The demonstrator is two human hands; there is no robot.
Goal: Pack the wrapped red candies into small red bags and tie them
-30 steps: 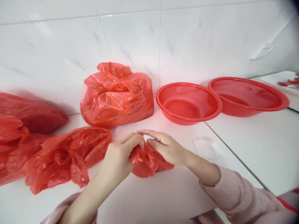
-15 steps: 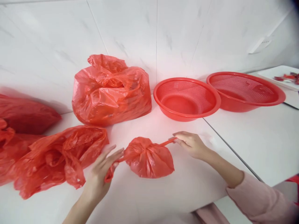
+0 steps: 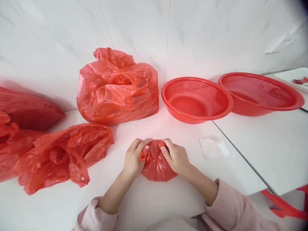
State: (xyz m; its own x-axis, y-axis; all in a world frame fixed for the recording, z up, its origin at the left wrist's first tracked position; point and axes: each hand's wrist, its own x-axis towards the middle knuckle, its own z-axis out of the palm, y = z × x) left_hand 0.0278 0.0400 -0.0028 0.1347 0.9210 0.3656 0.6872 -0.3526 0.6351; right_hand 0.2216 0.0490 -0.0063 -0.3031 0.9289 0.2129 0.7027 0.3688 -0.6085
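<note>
A small, round red plastic bag (image 3: 160, 168) rests on the white table (image 3: 134, 205), its top gathered into folds at the middle. On its left side my left hand (image 3: 136, 157) is closed, and a loop of the bag's handle shows between thumb and fingers. My right hand (image 3: 176, 157) pinches the bag's upper right part, thumb toward the centre. What is inside the bag cannot be made out.
Behind stands a large, full red plastic bag (image 3: 117, 102). Crumpled red bags (image 3: 64, 154) lie at the left. Two red plastic colanders (image 3: 197, 118) (image 3: 262, 110) are at the back right. A white tissue (image 3: 214, 147) lies right of my hands, near the table seam.
Both hands have moved inward onto the small bag. Before, they pulled its handles out to the two sides; now the handles are drawn in close. The view has shifted slightly.
</note>
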